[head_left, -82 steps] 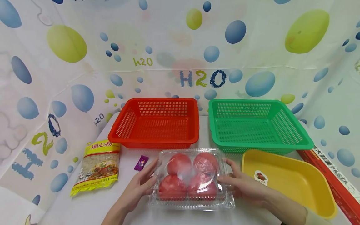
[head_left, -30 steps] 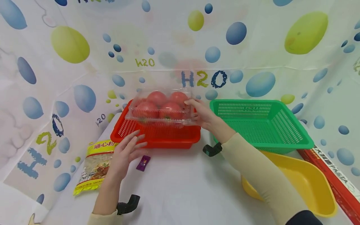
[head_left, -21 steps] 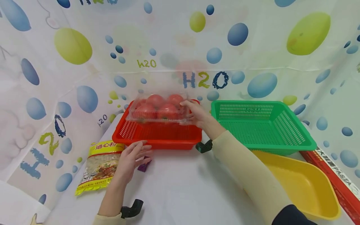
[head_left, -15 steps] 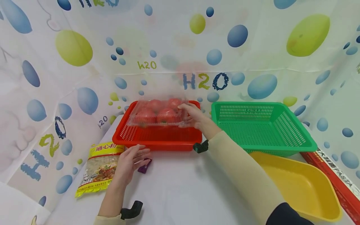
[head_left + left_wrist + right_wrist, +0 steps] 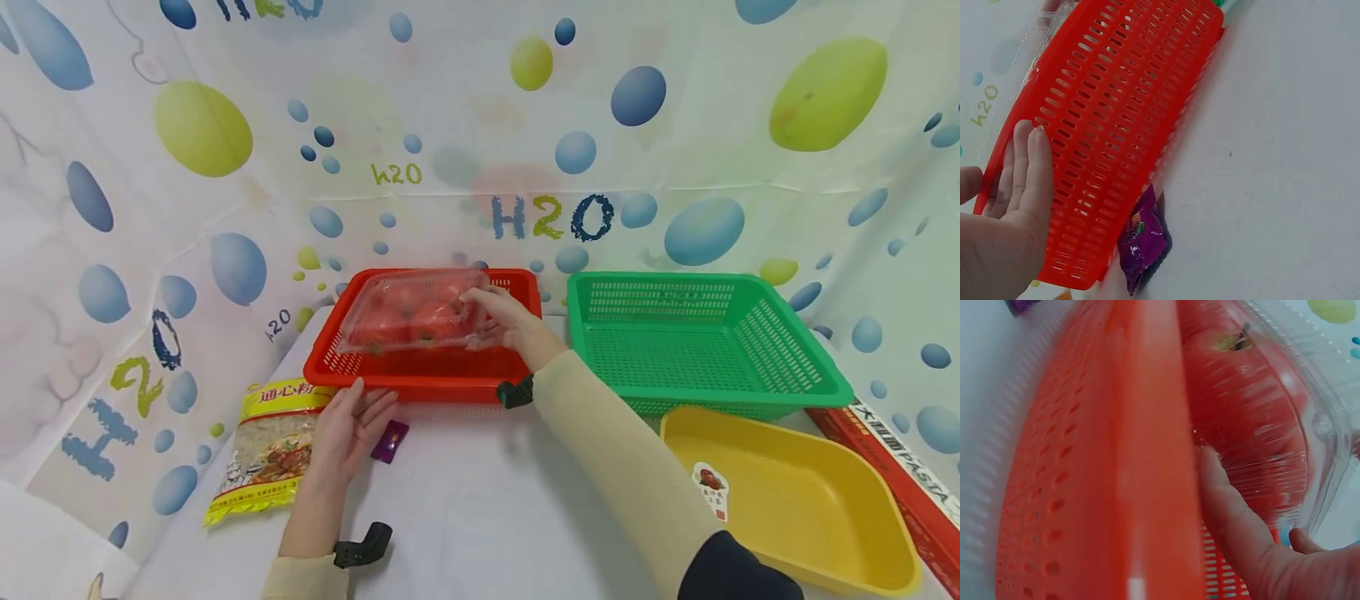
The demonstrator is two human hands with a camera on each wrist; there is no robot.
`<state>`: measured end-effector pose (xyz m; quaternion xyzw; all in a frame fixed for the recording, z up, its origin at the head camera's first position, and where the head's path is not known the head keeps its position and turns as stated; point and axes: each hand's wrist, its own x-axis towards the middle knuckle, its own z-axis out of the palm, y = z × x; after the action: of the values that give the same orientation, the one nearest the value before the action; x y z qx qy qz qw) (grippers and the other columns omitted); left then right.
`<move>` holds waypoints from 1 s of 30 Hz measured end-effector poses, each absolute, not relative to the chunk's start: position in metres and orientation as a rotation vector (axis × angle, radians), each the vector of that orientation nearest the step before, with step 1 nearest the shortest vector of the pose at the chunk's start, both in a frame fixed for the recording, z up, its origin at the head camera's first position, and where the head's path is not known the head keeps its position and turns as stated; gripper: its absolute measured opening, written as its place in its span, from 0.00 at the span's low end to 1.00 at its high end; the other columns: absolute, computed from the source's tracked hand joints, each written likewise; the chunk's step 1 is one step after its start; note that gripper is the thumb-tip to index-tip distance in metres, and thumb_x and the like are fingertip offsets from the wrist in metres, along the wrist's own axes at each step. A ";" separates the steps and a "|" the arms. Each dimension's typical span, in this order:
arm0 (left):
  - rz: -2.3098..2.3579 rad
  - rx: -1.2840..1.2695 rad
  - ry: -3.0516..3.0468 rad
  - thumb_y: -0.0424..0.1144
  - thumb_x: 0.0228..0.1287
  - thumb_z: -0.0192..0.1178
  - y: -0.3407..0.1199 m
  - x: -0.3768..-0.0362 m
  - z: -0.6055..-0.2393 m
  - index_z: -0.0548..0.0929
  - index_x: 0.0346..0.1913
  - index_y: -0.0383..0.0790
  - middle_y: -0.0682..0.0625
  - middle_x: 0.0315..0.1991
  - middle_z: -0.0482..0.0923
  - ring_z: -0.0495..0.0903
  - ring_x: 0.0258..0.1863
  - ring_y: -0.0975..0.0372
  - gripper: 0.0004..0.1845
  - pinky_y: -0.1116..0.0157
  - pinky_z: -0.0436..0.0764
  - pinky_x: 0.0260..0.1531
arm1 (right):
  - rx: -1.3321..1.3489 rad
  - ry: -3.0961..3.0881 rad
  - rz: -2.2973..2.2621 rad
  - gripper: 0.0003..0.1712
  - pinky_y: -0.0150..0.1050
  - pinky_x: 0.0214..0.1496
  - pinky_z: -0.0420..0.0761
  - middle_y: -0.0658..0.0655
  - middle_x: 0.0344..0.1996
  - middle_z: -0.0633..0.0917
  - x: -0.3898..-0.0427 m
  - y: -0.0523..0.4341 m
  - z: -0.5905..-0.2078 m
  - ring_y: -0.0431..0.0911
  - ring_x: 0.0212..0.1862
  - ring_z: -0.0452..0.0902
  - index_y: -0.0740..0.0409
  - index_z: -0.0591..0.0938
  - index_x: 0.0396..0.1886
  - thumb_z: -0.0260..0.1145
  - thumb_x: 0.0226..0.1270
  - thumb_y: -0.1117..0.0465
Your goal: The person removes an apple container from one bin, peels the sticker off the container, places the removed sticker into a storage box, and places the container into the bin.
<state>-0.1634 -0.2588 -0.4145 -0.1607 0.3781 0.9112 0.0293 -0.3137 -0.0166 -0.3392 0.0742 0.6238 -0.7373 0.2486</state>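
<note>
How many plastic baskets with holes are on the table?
2. The red basket stands at the back left, with the right hand holding a clear box of tomatoes over it. The green basket stands beside it on the right.

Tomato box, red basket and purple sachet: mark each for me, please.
tomato box (image 5: 408, 310), head view, on the clear lid over the tomatoes.
red basket (image 5: 420, 385), head view, on the near front wall.
purple sachet (image 5: 1142, 240), left wrist view, on the middle of the wrapper.
</note>
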 end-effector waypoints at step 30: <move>2.810 -0.519 1.195 0.53 0.68 0.63 -0.257 -0.167 -0.420 0.62 0.70 0.48 0.47 0.53 0.84 0.86 0.47 0.56 0.33 0.57 0.75 0.61 | 0.145 1.931 -1.701 0.26 0.48 0.53 0.84 0.58 0.56 0.79 -0.318 -0.023 -0.364 0.55 0.56 0.76 0.57 0.76 0.62 0.71 0.67 0.57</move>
<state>-0.1671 -0.2574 -0.4203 -0.1677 0.3857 0.9070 0.0223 -0.3180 -0.0228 -0.3640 0.0539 0.7195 -0.6340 0.2785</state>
